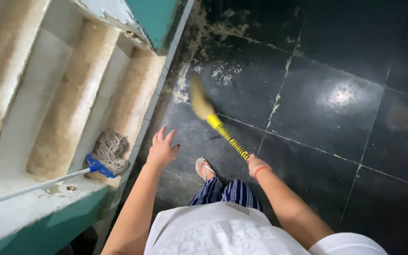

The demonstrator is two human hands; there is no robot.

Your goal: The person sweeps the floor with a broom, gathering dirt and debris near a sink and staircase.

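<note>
A pale concrete trough (29,99) with raised ribs occupies the 9 to 11 o'clock sector of the view, bounded by a teal-painted rim (48,224). Inside it lies a string mop head (112,152) on a blue socket, resting against the nearest rib, with its pale handle (29,188) running out toward 8 o'clock. No other contents can be made out in the trough. The right hand (256,165), at about 5 o'clock from frame centre, is closed in a full fist around the yellow-and-black striped handle (227,136) of a broom; a red band sits on the wrist. The broom rises toward 11 o'clock from this hand, and its straw bristles (199,101) appear motion-blurred over the dark tiled floor (336,156), just beside the pale, flaking patch at the trough's base. The left hand (162,148), at about 7 o'clock, is empty, fingers spread apart and extended, touching nothing, held near the trough rim. A foot in a white sandal (204,168) stands on the floor between the two hands, below striped trousers (227,192).
</note>
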